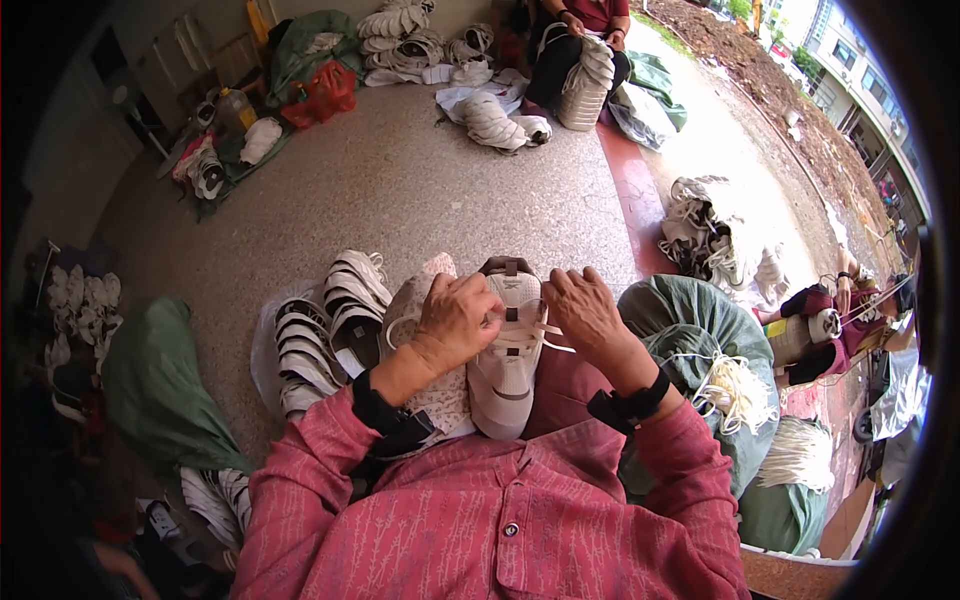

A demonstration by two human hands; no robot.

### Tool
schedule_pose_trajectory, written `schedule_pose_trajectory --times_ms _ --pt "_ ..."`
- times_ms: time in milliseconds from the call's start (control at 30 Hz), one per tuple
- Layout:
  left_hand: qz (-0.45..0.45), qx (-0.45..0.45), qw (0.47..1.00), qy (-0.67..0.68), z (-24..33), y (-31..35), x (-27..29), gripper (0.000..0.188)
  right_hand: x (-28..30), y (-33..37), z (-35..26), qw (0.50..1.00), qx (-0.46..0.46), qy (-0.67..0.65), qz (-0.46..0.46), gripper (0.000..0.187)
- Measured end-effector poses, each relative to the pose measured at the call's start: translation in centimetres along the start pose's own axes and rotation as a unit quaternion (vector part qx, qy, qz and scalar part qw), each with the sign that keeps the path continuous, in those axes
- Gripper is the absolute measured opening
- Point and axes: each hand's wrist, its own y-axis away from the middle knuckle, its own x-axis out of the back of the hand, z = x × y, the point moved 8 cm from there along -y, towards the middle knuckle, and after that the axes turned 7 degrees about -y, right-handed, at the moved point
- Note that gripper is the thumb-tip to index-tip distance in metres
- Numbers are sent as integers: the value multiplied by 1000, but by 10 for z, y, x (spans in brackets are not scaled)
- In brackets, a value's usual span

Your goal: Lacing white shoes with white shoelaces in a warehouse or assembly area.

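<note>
One white shoe (503,395), one left hand (458,318), one right hand (583,312): both hands' fingers curl at the shoe's lace (560,347); whether they grip it cannot be told.

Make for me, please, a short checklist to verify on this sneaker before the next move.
1. Sneaker in front of the body, toe pointing toward the wearer of the camera: ok.
2. Left hand and right hand both at the sneaker's upper, one on each side: ok.
3. Shoelace lying tidy: not ok, loose strands stick out below the right hand.
4. Every eyelet threaded: cannot tell, the fingers cover some.
5. Bundle of spare laces nearby: ok, on the green sack to the right.
</note>
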Motion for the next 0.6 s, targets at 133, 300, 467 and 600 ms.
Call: schedule_pose_trajectory --times_ms 133,300,467,600 --pt "4 -10 1000 1 2 1 -1 8 -7 12 15 979 -116 -159 50 26" --pt "14 22 1000 18 -2 5 0 10 -12 14 -13 954 -122 -265 68 14" --pt "-2 47 998 48 -9 7 -10 11 -32 8 -9 967 -141 -198 77 7" --pt "7 43 998 48 -10 6 -11 11 -40 2 -13 968 -156 -186 66 7"
